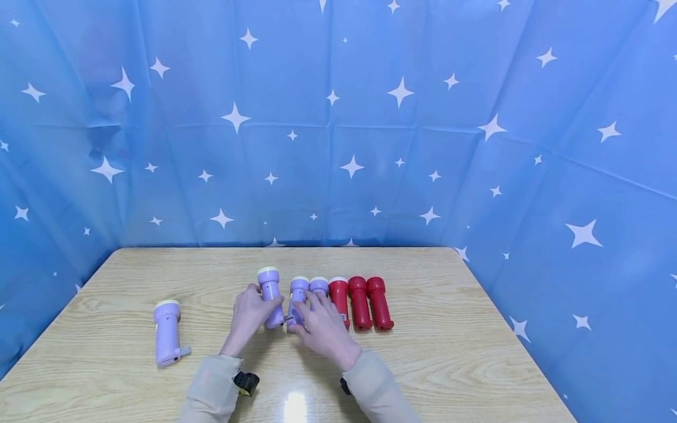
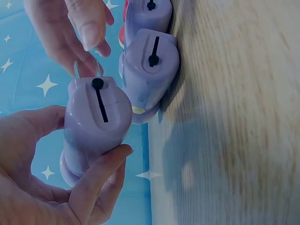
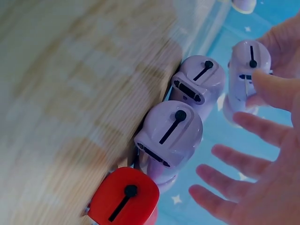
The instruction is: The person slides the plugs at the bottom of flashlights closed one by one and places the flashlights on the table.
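Note:
My left hand [image 1: 247, 312] grips a purple flashlight [image 1: 270, 294] around its barrel, lens end away from me. In the left wrist view its base shows a slot with a black slider [image 2: 97, 84], and two metal plug prongs [image 2: 76, 70] stick out at the side. My right hand [image 1: 325, 329] is beside that base; its thumb [image 3: 274, 89] overlaps the prong side in the right wrist view, the other fingers spread and loose. Two more purple flashlights [image 3: 199, 77] lie close by, partly hidden by the right hand in the head view.
Three red flashlights [image 1: 359, 302] continue the row to the right. Another purple flashlight [image 1: 167, 335] lies apart at the left, a grey piece jutting from its base. The wooden table [image 1: 476, 364] ends at a blue star-printed curtain [image 1: 296, 153].

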Demonstrator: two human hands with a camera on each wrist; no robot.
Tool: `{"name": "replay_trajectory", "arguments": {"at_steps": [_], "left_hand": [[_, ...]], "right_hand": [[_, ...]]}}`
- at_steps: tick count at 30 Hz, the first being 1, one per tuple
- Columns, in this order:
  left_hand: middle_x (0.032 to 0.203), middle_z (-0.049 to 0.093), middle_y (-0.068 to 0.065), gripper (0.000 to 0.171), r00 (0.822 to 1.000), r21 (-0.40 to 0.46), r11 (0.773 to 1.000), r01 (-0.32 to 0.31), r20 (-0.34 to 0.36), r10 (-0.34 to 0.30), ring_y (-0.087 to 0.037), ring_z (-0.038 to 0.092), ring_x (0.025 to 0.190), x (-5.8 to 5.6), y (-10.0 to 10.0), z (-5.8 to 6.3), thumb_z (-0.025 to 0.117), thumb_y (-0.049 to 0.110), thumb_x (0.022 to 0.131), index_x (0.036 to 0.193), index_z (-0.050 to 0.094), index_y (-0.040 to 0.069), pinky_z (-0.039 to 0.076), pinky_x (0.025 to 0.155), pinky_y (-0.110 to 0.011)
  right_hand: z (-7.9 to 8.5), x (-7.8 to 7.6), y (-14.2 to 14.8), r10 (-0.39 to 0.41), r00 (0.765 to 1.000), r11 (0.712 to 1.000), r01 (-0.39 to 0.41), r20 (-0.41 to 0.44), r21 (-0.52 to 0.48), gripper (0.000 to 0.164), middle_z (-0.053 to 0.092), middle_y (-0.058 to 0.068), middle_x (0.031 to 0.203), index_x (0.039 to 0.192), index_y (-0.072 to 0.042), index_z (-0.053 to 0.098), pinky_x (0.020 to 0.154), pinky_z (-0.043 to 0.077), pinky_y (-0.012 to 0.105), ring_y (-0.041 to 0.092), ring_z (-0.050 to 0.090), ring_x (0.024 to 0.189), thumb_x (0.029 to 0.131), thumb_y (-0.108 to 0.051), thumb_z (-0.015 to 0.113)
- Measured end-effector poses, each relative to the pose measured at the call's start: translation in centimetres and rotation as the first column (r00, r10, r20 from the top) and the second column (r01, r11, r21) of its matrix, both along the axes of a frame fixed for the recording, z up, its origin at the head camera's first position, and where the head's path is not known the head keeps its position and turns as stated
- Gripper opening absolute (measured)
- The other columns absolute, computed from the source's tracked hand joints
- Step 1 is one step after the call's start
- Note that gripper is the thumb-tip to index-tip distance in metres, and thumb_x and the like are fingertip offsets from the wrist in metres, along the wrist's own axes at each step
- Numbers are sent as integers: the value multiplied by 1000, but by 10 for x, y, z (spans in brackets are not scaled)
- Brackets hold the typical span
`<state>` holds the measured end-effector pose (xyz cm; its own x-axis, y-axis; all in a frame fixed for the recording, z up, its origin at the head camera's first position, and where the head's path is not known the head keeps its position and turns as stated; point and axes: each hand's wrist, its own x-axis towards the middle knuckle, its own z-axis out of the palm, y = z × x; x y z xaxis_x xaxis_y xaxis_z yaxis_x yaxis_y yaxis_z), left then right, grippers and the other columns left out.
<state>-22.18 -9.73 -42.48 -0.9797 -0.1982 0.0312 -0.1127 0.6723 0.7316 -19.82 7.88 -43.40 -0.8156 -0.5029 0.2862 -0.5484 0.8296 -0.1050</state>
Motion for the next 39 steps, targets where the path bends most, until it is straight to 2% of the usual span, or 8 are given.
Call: {"name": "replay_trajectory", "arguments": {"at_steps": [7,17,31,39], "left_hand": [[89,65,-22,54,1000,7,1000,1,2,-1,-25,59,72,1,4,2,70,35,78,103,55,-10,42,55,-28],[92,66,-22,55,1000,16,1000,2,10,-2,-25,61,75,0,7,5,69,36,79,106,55,-9,44,56,-28],[87,66,-19,48,999,35,999,15,-34,-14,-23,59,72,3,10,10,68,33,77,100,57,-7,41,55,-27],[88,66,-20,47,999,44,999,15,-41,-13,-23,60,71,4,11,12,69,32,77,99,57,-7,42,54,-26]], "right_hand": [[-2,-1,-1,30,997,999,-31,-77,-15,43,55,13,132,124,-15,59,95,49,48,31,53,120,88,-38,64],[1,-1,-1,37,993,999,-40,-111,-26,40,56,11,131,122,-16,62,95,49,44,27,53,119,89,-38,63],[1,-1,-1,46,993,998,-50,-109,-36,38,57,9,131,122,-18,62,98,48,43,24,53,120,90,-39,62],[-1,-3,0,66,985,996,-75,-162,-48,39,59,7,129,122,-18,62,97,48,40,23,54,117,90,-40,61]]}}
